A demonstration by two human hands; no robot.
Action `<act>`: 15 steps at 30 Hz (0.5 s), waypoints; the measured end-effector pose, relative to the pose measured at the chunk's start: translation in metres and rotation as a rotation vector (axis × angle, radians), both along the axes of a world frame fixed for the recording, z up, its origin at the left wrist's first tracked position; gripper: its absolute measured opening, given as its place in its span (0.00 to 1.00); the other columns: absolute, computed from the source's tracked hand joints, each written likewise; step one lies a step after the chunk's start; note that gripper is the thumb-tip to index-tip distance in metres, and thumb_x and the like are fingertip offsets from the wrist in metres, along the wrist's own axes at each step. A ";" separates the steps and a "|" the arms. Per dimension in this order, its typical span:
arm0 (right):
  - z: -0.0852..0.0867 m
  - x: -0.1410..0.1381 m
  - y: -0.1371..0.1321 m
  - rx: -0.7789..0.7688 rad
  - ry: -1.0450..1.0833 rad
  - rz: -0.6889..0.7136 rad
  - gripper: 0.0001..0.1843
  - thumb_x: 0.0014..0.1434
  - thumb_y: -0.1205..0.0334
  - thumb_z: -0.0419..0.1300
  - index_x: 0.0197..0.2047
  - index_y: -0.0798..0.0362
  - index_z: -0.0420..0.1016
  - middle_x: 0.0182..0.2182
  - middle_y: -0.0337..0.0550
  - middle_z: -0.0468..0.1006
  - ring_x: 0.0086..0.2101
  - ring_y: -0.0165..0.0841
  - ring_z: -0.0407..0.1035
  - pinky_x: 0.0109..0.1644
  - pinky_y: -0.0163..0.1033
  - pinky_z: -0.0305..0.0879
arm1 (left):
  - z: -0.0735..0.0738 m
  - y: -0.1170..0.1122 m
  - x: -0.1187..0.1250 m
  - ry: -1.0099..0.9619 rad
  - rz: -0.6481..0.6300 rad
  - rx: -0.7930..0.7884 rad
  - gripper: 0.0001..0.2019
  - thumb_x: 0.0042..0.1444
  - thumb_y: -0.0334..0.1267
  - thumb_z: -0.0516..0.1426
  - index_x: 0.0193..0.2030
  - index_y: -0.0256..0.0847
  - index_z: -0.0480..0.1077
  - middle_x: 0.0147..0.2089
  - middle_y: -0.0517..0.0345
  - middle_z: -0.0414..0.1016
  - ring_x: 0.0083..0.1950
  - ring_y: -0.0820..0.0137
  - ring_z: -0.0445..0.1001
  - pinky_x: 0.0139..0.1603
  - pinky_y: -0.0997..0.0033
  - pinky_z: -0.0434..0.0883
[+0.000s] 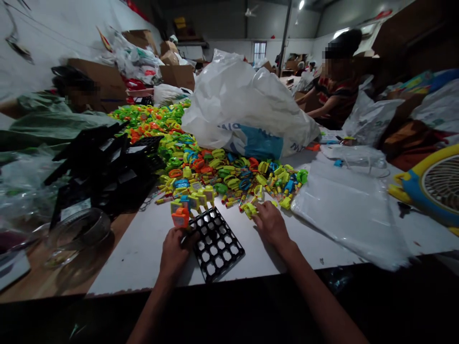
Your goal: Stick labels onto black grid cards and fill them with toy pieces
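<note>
A black plastic grid tray with rows of round holes lies on the white table in front of me. Several yellow-green toy pieces, one blue piece and an orange one stand upright along its far left side. My left hand is closed at the tray's left edge, just below the orange piece; its fingertips are partly hidden. To the right of the tray, my right hand pinches a yellow-green plastic toy at the near edge of a heap of similar colourful toys.
A big white plastic bag rises behind the heap. Stacked black trays and a clear round container stand left. Clear plastic bags and a yellow-blue fan are right. Two people work across the table and at left.
</note>
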State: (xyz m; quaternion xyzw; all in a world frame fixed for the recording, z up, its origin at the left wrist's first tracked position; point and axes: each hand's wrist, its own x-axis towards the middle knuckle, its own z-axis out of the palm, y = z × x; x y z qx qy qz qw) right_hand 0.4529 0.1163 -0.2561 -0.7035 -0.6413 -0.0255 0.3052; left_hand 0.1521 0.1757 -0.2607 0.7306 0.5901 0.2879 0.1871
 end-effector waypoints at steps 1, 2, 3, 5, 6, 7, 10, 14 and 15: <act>0.002 -0.005 0.007 -0.002 -0.016 -0.001 0.15 0.61 0.67 0.54 0.50 0.54 0.73 0.40 0.51 0.72 0.41 0.41 0.67 0.48 0.46 0.67 | -0.001 0.000 0.000 -0.005 0.000 0.002 0.19 0.54 0.54 0.53 0.40 0.39 0.71 0.45 0.47 0.70 0.50 0.56 0.69 0.54 0.53 0.68; 0.003 -0.009 0.012 0.012 -0.018 0.009 0.15 0.60 0.69 0.54 0.50 0.53 0.73 0.41 0.51 0.72 0.42 0.41 0.67 0.49 0.46 0.67 | -0.002 0.000 -0.001 -0.009 -0.002 0.006 0.19 0.54 0.53 0.53 0.41 0.39 0.72 0.46 0.47 0.70 0.50 0.56 0.70 0.54 0.53 0.68; 0.004 -0.014 0.016 0.035 -0.006 0.032 0.16 0.60 0.71 0.53 0.49 0.53 0.73 0.42 0.51 0.72 0.43 0.41 0.67 0.49 0.46 0.67 | -0.002 0.000 -0.001 -0.013 -0.005 0.011 0.19 0.54 0.53 0.54 0.41 0.39 0.72 0.46 0.47 0.70 0.50 0.56 0.70 0.54 0.53 0.68; 0.004 -0.021 0.017 0.077 0.048 0.114 0.19 0.59 0.74 0.51 0.50 0.52 0.73 0.44 0.50 0.72 0.44 0.39 0.68 0.50 0.44 0.67 | -0.004 0.000 -0.002 -0.018 -0.010 0.020 0.18 0.54 0.52 0.54 0.41 0.40 0.72 0.47 0.47 0.71 0.51 0.56 0.69 0.55 0.52 0.67; 0.003 -0.023 0.015 0.085 0.080 0.156 0.20 0.58 0.75 0.51 0.51 0.51 0.73 0.45 0.49 0.73 0.45 0.38 0.68 0.50 0.44 0.67 | -0.005 0.000 -0.003 -0.020 -0.012 0.024 0.18 0.54 0.52 0.54 0.41 0.40 0.72 0.47 0.47 0.71 0.51 0.56 0.69 0.55 0.52 0.67; 0.002 -0.024 0.012 0.088 0.109 0.179 0.22 0.57 0.76 0.50 0.52 0.51 0.72 0.45 0.49 0.73 0.46 0.38 0.68 0.51 0.43 0.68 | -0.006 0.000 -0.003 -0.022 -0.013 0.027 0.18 0.54 0.51 0.54 0.40 0.39 0.72 0.47 0.46 0.71 0.51 0.56 0.69 0.55 0.52 0.67; -0.005 -0.021 0.006 0.065 0.119 0.042 0.22 0.59 0.74 0.49 0.54 0.51 0.71 0.44 0.49 0.74 0.45 0.38 0.70 0.49 0.42 0.68 | -0.008 -0.001 -0.004 -0.024 -0.011 0.033 0.16 0.55 0.50 0.54 0.40 0.39 0.71 0.47 0.45 0.71 0.51 0.54 0.69 0.55 0.51 0.66; -0.013 -0.007 0.015 -0.073 -0.017 -0.252 0.18 0.65 0.62 0.51 0.55 0.57 0.70 0.39 0.53 0.76 0.38 0.40 0.72 0.41 0.42 0.67 | -0.010 -0.002 -0.004 -0.019 -0.016 0.045 0.15 0.56 0.48 0.54 0.41 0.39 0.71 0.48 0.45 0.70 0.52 0.53 0.69 0.55 0.49 0.66; -0.013 -0.003 0.018 -0.097 -0.037 -0.272 0.17 0.65 0.62 0.52 0.54 0.58 0.71 0.38 0.55 0.76 0.37 0.41 0.72 0.40 0.43 0.67 | -0.010 -0.002 -0.004 -0.018 -0.016 0.049 0.15 0.56 0.47 0.54 0.41 0.39 0.71 0.48 0.45 0.70 0.51 0.53 0.69 0.54 0.48 0.66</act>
